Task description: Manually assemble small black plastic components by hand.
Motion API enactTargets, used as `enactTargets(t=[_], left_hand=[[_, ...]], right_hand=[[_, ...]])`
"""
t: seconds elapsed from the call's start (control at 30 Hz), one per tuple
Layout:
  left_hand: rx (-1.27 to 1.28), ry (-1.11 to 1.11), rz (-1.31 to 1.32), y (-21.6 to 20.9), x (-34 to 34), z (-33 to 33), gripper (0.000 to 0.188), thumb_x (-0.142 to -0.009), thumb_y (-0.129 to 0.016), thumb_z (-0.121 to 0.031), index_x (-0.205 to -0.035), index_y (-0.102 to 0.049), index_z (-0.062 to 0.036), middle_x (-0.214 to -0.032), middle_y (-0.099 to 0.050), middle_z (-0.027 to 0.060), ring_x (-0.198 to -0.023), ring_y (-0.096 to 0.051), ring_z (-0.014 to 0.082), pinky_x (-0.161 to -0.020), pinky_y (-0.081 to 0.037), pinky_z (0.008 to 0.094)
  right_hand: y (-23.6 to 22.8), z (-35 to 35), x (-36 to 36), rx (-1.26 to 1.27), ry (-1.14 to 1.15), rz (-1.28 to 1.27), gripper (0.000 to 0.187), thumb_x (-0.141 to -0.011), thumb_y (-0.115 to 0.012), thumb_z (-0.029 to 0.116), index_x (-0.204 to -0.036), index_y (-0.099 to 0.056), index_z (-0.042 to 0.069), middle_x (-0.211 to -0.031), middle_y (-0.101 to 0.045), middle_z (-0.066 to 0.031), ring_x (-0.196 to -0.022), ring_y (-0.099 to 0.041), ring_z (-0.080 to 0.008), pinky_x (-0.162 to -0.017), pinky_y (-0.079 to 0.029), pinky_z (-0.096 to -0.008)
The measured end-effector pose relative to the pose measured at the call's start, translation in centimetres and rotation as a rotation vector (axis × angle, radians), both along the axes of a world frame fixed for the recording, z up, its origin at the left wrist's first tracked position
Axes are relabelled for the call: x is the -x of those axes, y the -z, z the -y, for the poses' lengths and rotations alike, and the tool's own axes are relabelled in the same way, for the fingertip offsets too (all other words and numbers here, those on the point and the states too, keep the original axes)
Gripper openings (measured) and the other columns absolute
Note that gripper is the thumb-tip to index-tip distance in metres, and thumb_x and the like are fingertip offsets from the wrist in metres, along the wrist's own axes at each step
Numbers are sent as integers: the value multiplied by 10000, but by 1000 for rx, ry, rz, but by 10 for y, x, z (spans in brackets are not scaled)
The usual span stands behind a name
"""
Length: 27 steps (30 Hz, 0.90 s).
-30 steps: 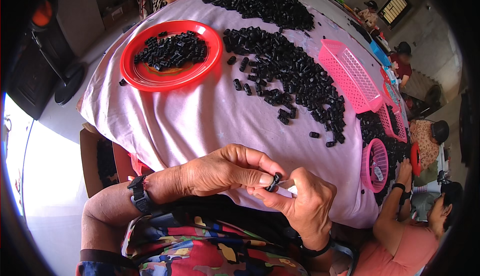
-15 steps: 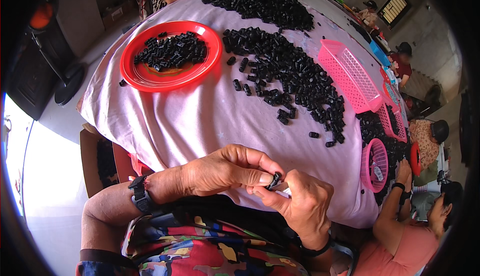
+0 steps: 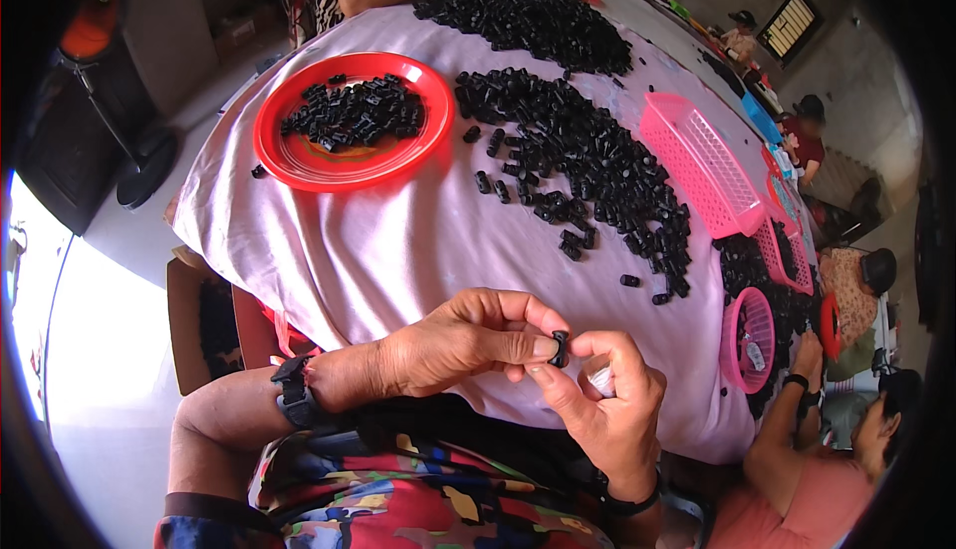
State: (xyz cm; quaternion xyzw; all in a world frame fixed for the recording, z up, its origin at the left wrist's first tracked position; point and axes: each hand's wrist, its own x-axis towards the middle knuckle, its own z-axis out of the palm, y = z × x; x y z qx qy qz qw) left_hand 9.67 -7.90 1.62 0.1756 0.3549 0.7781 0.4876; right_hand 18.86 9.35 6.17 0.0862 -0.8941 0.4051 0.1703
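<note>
My left hand (image 3: pixel 453 342) and my right hand (image 3: pixel 602 405) meet over the near edge of the table. Between the fingertips of both sits one small black plastic part (image 3: pixel 560 348), pinched from the left and the right. A pale, clear item (image 3: pixel 600 378) lies tucked in my right palm. A black watch (image 3: pixel 292 392) is on my left wrist. A long heap of the same black parts (image 3: pixel 583 156) lies on the pink tablecloth (image 3: pixel 418 240) beyond my hands.
A red plate (image 3: pixel 299 166) with black parts stands at the far left. A pink rectangular basket (image 3: pixel 702 161) and a small round pink basket (image 3: pixel 752 338) are on the right. Another person's arm (image 3: pixel 787 420) reaches in at the lower right. More people sit at the far side.
The black part has turned upright between my fingertips, and my hands have shifted slightly; the rest of the table is unchanged.
</note>
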Motion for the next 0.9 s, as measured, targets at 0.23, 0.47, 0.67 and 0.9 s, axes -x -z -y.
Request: enactTargets(t=[0.23,0.47,0.67,0.9], left_hand=[[-30,-62,-133,-6,-6,-6,186,-910,-612,-57,-1094,-605,-27,-1037,-617,7,-984,-557,78,-876,-445,234],[-47,0,-223,-1,-9,-16,178,-922,-592,-42,-1098,-581,-13,-1042,-596,11,-1016,-543,78,-918,-438,235],[-51,20,-213,-7,-12,-9,194,-931,-576,-45,-1118,-573,4,-1029,-599,20,-996,-556,79,-907,-451,248],[110,-251,50,-10,4,0,188,-909,-621,-162,-1069,-615,-65,-951,-623,-16,-877,-582,91,-838,-456,267]], right_hand=[[-4,-1,5,421,94,118,254,-1005,-423,196,-959,-587,7,-847,-572,-24,-723,-471,-75,-661,-387,-219],[9,1,15,148,101,-90,292,-1006,-426,183,-979,-636,-18,-1035,-544,-98,-921,-515,-160,-818,-424,-294],[5,2,14,293,96,88,227,-970,-479,142,-1016,-637,-14,-1030,-548,-109,-929,-527,-214,-835,-427,-323],[-35,-34,-13,-227,121,-600,336,-930,-475,231,-1099,-584,-38,-993,-596,-161,-939,-564,-286,-854,-438,-393]])
